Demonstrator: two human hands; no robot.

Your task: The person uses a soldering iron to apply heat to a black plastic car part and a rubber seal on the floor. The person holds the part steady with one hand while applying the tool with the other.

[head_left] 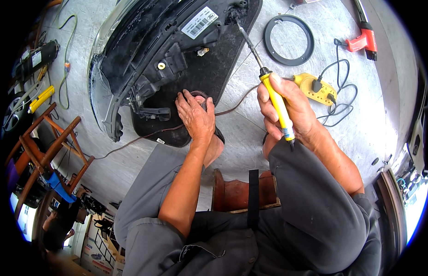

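My right hand (pixel 291 108) is closed round the yellow handle of a soldering iron (pixel 279 102). Its metal shaft slants up and left, the tip at a rough, dark patch on the corner of a car headlight (pixel 154 60); whether it touches I cannot tell. The headlight has a black housing, a clear lens edge and a white label (pixel 199 22). It lies on a black mat (pixel 209 69). Near the mat's lower end, my left hand (pixel 195 115) has its fingers curled about a small round container (pixel 201 95) with something pinkish inside, partly hidden by the fingers.
A black ring (pixel 267 40) lies on the grey floor. Beyond it are a yellow power strip (pixel 315 89) with plugged-in cords and a red-handled tool (pixel 363 41). A thin brown cable (pixel 131 144) crosses the mat. Wooden stool frames (pixel 48 138) stand at left; another person (pixel 62 225) is behind.
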